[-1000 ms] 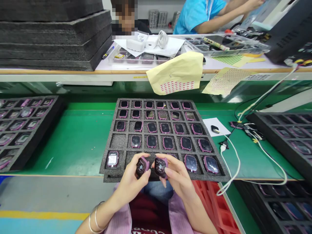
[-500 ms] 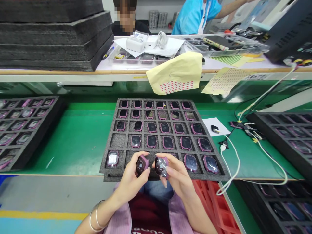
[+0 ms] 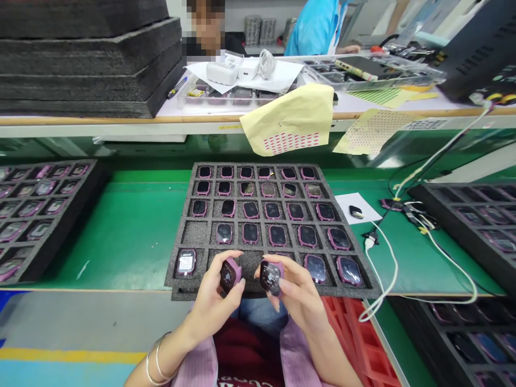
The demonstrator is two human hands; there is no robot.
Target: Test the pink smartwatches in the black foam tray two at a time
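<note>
My left hand [image 3: 215,301] grips a purple smartwatch case [image 3: 230,274] by its edges, its dark face tilted toward me and showing faint light marks. In my right hand [image 3: 300,287] is a second purple smartwatch case [image 3: 271,277], with a lit dial on its screen and my thumb at its right edge. Both are above the front row of a dark foam tray [image 3: 195,234], whose square pockets hold several more purple watches. One watch with a bright white screen [image 3: 186,262] lies in the front left pocket. My hands hide part of the front row.
More foam trays of watches stand at left [image 3: 76,215] and right [image 3: 475,215]. A small black device [image 3: 355,212] rests on white paper beside white cables [image 3: 393,263]. Stacked black foam [image 3: 92,64] and a yellow sheet [image 3: 290,121] are on the shelf. Two people are beyond it.
My two hands have moved slightly apart, each still holding its watch. The right watch has turned a little, and its dial shows more fully. Behind the shelf, the blue-sleeved person's arm has come down.
</note>
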